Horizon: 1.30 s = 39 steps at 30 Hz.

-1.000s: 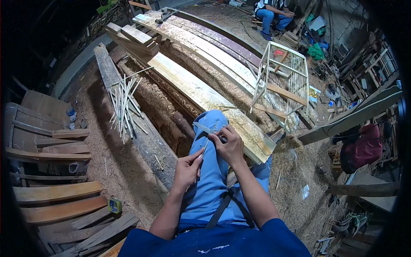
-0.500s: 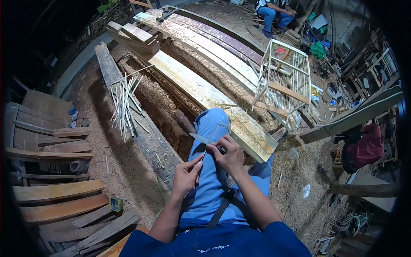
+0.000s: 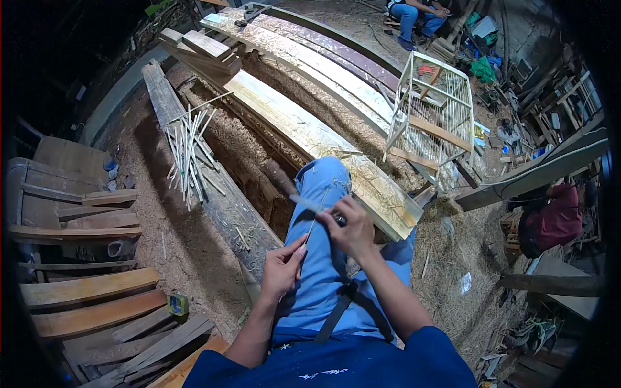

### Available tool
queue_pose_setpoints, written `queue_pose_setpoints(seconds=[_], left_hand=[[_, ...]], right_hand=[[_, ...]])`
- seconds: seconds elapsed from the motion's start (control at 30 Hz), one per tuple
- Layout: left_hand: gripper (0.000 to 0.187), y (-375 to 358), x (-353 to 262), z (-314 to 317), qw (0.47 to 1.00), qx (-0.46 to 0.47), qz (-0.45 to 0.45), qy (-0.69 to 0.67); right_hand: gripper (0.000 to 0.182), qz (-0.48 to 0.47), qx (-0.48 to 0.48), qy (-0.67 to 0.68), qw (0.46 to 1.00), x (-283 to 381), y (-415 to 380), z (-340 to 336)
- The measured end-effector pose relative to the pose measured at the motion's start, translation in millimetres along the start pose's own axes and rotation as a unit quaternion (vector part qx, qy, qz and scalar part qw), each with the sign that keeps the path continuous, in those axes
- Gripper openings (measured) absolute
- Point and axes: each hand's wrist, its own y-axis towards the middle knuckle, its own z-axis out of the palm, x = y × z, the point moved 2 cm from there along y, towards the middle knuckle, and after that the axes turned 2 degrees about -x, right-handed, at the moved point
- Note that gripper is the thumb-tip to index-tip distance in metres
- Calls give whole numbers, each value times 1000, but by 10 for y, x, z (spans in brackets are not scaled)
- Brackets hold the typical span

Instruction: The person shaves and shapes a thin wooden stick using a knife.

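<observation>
Above my thigh, my left hand (image 3: pixel 282 269) pinches a thin stick (image 3: pixel 314 223) that points up toward my knee. My right hand (image 3: pixel 352 229) is closed round the dark handle of a knife, whose pale blade (image 3: pixel 304 204) sticks out to the left across the stick's line. Whether the blade touches the stick I cannot tell. A pile of thin sticks (image 3: pixel 189 152) lies on the weathered plank (image 3: pixel 226 207) to the left. Beside my knee runs a light wooden beam (image 3: pixel 291 123) with shavings on it.
A slatted wooden cage (image 3: pixel 433 116) stands beyond the beam at the right. Boards (image 3: pixel 90 284) are stacked at the left, by a yellow tape measure (image 3: pixel 176 304). A seated person (image 3: pixel 414 19) is at the top, and someone in red (image 3: pixel 556 216) at the right.
My right hand has moved slightly right and down, and the knife blade has turned a little. My left hand still pinches the stick. The view has shifted slightly.
</observation>
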Motion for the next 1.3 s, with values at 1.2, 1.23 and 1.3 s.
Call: queue_pose_setpoints(seconds=[1.2,1.23,1.3], left_hand=[[29,-194,-110,-20,993,85,71,49],[28,-205,-129,11,991,79,85,64],[27,-211,-191,56,990,72,97,78]], right_hand=[[27,286,61,413,863,-165,72,-357],[27,287,62,413,862,-155,60,-387],[29,273,61,408,869,-118,30,-454]])
